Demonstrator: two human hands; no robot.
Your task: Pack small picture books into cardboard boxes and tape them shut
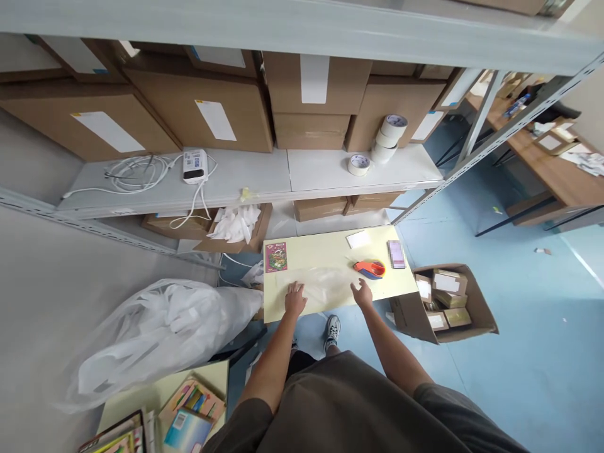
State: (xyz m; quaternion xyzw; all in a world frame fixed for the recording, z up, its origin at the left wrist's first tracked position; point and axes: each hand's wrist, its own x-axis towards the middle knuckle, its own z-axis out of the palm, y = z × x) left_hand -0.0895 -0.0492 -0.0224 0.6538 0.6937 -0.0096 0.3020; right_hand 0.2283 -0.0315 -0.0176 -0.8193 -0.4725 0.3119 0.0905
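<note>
A clear plastic bag or sheet (325,284) lies spread on the pale yellow table (321,246) in front of me. My left hand (295,298) rests on its left end, fingers flat and pointing away from me. At the right end is my right hand (362,294), its fingers apart and nothing visible in them; whether it touches the plastic I cannot tell. Just beyond that hand sits an orange and blue tool (370,269), perhaps a tape cutter. A dark pink printed booklet (275,257) lies at the table's left end, past my left hand.
A phone (396,254) and a white card (358,239) lie on the table's far right. The shelf (250,179) behind carries cartons, tape rolls (359,165) and a cabled white device (195,166). An open carton (479,311) of small boxes stands right; a plastic sack (174,327) bulges left.
</note>
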